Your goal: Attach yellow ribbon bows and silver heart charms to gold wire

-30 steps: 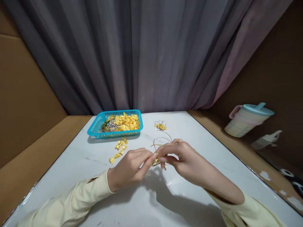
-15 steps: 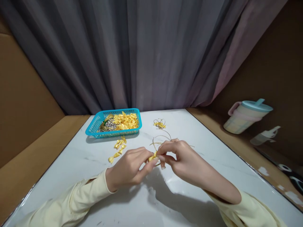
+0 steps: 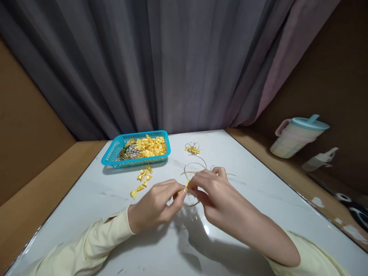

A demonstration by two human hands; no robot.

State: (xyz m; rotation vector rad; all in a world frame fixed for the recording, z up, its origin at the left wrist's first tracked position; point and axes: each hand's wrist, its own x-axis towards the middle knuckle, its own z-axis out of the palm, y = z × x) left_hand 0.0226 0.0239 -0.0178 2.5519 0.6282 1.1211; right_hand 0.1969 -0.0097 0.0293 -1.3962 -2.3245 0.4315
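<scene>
While both hands [image 3: 158, 201] [image 3: 215, 193] pinch a yellow bow [image 3: 188, 183], a white table [image 3: 255, 182] (faintly veined) stands before grey curtains [image 3: 184, 76].

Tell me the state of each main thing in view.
Left hand, pinching a yellow piece.
Right hand, curled at that piece; grip unclear.
Gold wire, curved into loops.
Basket, uncovered, holding yellow bows.
Loose bows, lying on the table.
Tumbler, lid on.
Squeeze bottle, nozzle fitted.
Curtain, hanging in folds.

My left hand [image 3: 158, 201] pinches a yellow bow [image 3: 188, 183] above the white table [image 3: 253, 172]; my right hand [image 3: 214, 191] meets it among thin gold wires [image 3: 186, 173], the contact partly hidden. Beyond lie loose bows [image 3: 142, 175], a blue basket [image 3: 108, 159] of more bows [image 3: 152, 147] and silvery pieces [image 3: 131, 151], and, at right, a lidded cup [image 3: 297, 138].
</scene>
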